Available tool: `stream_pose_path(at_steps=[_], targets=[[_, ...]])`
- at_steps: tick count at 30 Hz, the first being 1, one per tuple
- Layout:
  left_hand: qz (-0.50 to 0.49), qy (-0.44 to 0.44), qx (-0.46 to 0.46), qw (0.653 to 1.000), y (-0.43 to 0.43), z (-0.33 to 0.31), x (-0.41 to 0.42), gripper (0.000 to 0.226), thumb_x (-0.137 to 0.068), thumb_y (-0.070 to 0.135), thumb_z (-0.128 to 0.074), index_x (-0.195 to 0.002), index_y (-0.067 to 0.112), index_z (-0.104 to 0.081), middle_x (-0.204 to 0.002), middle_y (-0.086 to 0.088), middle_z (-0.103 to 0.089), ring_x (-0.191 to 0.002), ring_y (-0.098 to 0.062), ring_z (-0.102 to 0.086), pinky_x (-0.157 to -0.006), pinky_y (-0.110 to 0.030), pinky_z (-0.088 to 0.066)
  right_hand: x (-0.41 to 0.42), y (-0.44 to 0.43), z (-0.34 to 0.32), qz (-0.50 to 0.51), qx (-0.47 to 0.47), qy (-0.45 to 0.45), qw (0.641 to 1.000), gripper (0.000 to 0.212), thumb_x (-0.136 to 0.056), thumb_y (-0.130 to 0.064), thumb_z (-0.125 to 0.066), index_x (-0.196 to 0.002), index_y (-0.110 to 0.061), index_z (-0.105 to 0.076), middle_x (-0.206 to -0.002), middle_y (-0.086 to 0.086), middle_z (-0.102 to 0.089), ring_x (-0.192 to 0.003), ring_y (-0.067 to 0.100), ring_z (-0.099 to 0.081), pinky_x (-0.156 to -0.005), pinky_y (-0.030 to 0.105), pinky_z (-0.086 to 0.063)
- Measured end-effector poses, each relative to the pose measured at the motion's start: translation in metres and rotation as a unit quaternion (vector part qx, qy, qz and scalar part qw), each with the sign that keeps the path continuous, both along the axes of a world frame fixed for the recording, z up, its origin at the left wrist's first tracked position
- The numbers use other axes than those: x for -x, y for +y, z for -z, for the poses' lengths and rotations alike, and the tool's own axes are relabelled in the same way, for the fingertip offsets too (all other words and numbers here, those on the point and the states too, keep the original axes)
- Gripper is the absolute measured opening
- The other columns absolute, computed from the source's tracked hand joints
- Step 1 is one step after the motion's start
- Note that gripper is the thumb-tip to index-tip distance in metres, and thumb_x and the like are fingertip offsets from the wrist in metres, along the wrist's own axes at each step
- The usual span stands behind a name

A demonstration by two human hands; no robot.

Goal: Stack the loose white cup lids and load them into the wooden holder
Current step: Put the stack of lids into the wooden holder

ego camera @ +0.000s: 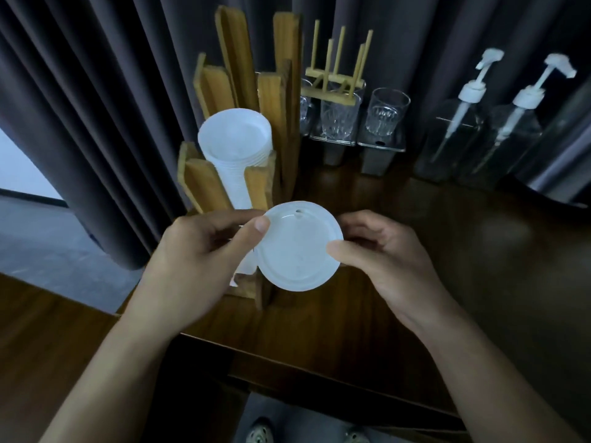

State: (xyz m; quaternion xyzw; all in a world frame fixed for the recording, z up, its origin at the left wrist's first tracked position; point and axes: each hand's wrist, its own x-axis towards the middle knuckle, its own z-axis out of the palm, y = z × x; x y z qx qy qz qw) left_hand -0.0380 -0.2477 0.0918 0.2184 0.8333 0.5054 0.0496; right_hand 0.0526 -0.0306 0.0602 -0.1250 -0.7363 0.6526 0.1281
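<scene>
- While I stand at the counter (447, 251), I hold a white lid (297, 247) up in the air with both hands, just in front of the wooden holder (198, 183).
- My left hand (198, 251) pinches the lid's left edge, with my thumb on top and my fingers curled behind.
- My right hand (383, 251) pinches the right edge the same way, thumb on the rim.
- I think I hold it by two sides so it lies flat, does not slip, and is easy to line up.
- The side with the little sip hole faces me.
- I cannot tell if more lids are stacked under it.
- The holder stands at the left end of the counter, and a tall stack of white cups (235, 135) sits in one of its slots.
- The lid is not in any slot yet.
- I guess it will go in another slot, since the cups fill that one.
- Clear glasses (387, 111) and pump bottles (460, 123) stand at the back right, well apart from my hands, so I should not bump them.
</scene>
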Motion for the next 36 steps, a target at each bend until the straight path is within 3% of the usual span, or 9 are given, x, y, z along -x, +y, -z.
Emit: stream_pose_path(at_steps=[5,8,14,18,23,26,30,34,36], targets=[[-0.002,-0.035,-0.023,0.999,-0.029,0.005,0.027,0.025,-0.090,0.054,-0.063,-0.096,0.039,-0.082,-0.081,0.018,-0.079,-0.074,0.002,-0.073,-0.070,-0.024,-0.057,0.016,-0.034,-0.004,0.020,-0.004,-0.009,1.000,0.016,-0.089,-0.021,-0.078,-0.104,-0.027,-0.079,-0.102,-0.008,-0.080,-0.095,0.009,-0.075,-0.078,0.023,-0.058],[0.012,-0.050,-0.043,0.998,-0.040,0.006,0.038,0.032,-0.083,0.057,-0.061,-0.095,0.036,-0.083,-0.077,0.014,-0.079,-0.061,0.002,-0.070,-0.061,-0.019,-0.054,0.025,-0.045,-0.004,0.025,0.011,-0.015,1.000,0.024,-0.084,-0.036,-0.078,-0.106,-0.027,-0.080,-0.103,-0.005,-0.080,-0.097,0.013,-0.075,-0.082,0.028,-0.057],[0.027,-0.076,-0.036,0.996,-0.052,0.015,0.065,0.028,-0.092,0.056,-0.063,-0.090,0.038,-0.084,-0.091,-0.023,-0.076,-0.086,-0.039,-0.072,-0.070,-0.046,-0.058,0.044,-0.064,0.004,0.058,0.049,-0.026,0.997,0.040,-0.074,-0.046,-0.078,-0.107,-0.024,-0.081,-0.103,-0.001,-0.081,-0.102,0.015,-0.076,-0.095,0.036,-0.059],[0.029,-0.103,-0.014,0.994,-0.056,0.030,0.081,0.037,-0.094,0.054,-0.063,-0.086,0.025,-0.084,-0.080,-0.020,-0.076,-0.073,-0.036,-0.070,-0.065,-0.040,-0.057,0.055,-0.076,0.016,0.084,0.052,-0.063,0.993,0.017,-0.085,-0.036,-0.080,-0.100,-0.028,-0.081,-0.098,-0.004,-0.082,-0.096,0.014,-0.077,-0.090,0.031,-0.059],[0.031,-0.127,0.011,0.991,-0.062,0.048,0.098,0.063,-0.094,0.058,-0.062,-0.089,-0.003,-0.075,-0.061,-0.031,-0.041,-0.050,-0.022,-0.034,-0.051,-0.027,-0.035,0.063,-0.084,0.025,0.102,0.043,-0.083,0.990,0.014,-0.090,-0.035,-0.076,-0.097,-0.025,-0.083,-0.093,-0.002,-0.081,-0.089,0.012,-0.076,-0.086,0.029,-0.058],[0.038,-0.140,0.021,0.989,-0.062,0.051,0.102,0.055,-0.096,0.056,-0.062,-0.078,0.007,-0.079,-0.053,-0.021,-0.038,-0.044,-0.019,-0.033,-0.049,-0.027,-0.036,0.067,-0.086,0.029,0.116,0.032,-0.091,0.989,0.016,-0.088,-0.037,-0.077,-0.094,-0.023,-0.084,-0.087,0.004,-0.080,-0.087,0.014,-0.075,-0.086,0.031,-0.058],[0.063,-0.137,0.036,0.988,-0.059,0.055,0.103,0.049,-0.096,0.060,-0.060,-0.079,0.020,-0.082,-0.078,-0.036,-0.065,-0.071,-0.049,-0.063,-0.073,-0.053,-0.058,0.067,-0.087,0.034,0.120,0.028,-0.101,0.987,0.015,-0.089,-0.037,-0.078,-0.095,-0.024,-0.084,-0.087,-0.002,-0.080,-0.087,0.007,-0.074,-0.083,0.026,-0.055],[0.066,-0.125,0.041,0.989,-0.055,0.058,0.107,0.042,-0.096,0.057,-0.062,-0.080,0.024,-0.083,-0.073,-0.035,-0.062,-0.055,-0.032,-0.051,-0.061,-0.046,-0.051,0.066,-0.086,0.039,0.129,0.030,-0.114,0.985,0.014,-0.091,-0.035,-0.077,-0.099,-0.025,-0.083,-0.093,-0.010,-0.081,-0.093,0.001,-0.074,-0.085,0.026,-0.054],[0.064,-0.131,0.033,0.989,-0.053,0.058,0.108,0.038,-0.096,0.055,-0.064,-0.083,0.025,-0.084,-0.068,-0.019,-0.072,-0.061,-0.028,-0.065,-0.068,-0.044,-0.057,0.066,-0.085,0.041,0.130,0.029,-0.115,0.984,0.013,-0.091,-0.034,-0.077,-0.099,-0.026,-0.083,-0.095,-0.011,-0.081,-0.096,0.000,-0.074,-0.087,0.026,-0.055]])
